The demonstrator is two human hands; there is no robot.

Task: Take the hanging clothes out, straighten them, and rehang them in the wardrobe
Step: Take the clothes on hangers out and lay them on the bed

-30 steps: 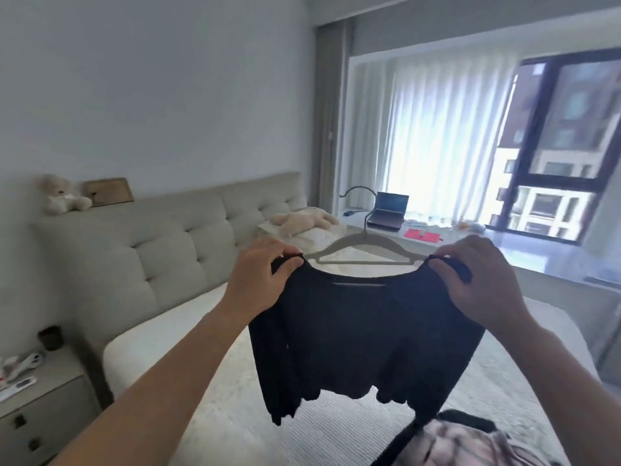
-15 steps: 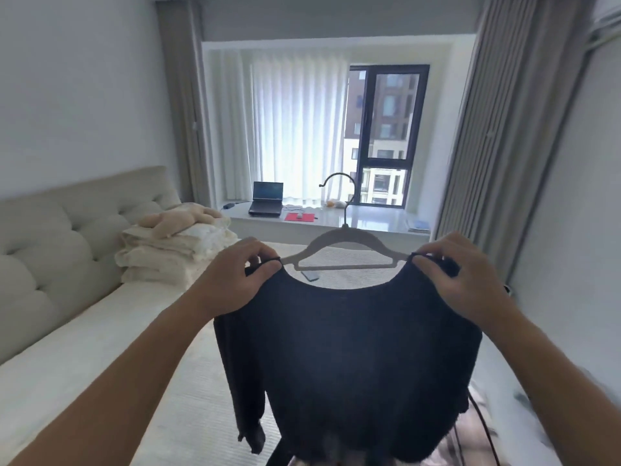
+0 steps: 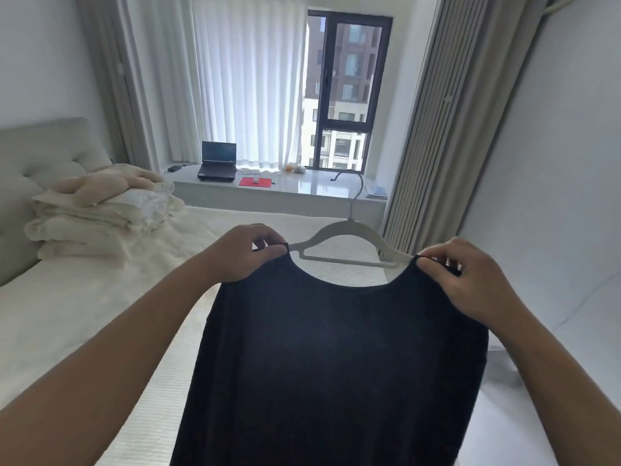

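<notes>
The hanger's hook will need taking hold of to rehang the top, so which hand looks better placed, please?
Probably the right hand: the hook rises nearer it than the left hand. Both pinch the black top on the hanger.

Two bare forearms, no sleeves, watch or rings showing; left hand (image 3: 243,253) and right hand (image 3: 470,280) ungloved.

Both arms extended forward, left hand (image 3: 247,252) and right hand (image 3: 470,275) each pinching with curled fingers.

No words, labels or numbers are showing clearly enough to read — the laptop (image 3: 217,162) screen is staying dark, and nothing else is carrying writing.
</notes>
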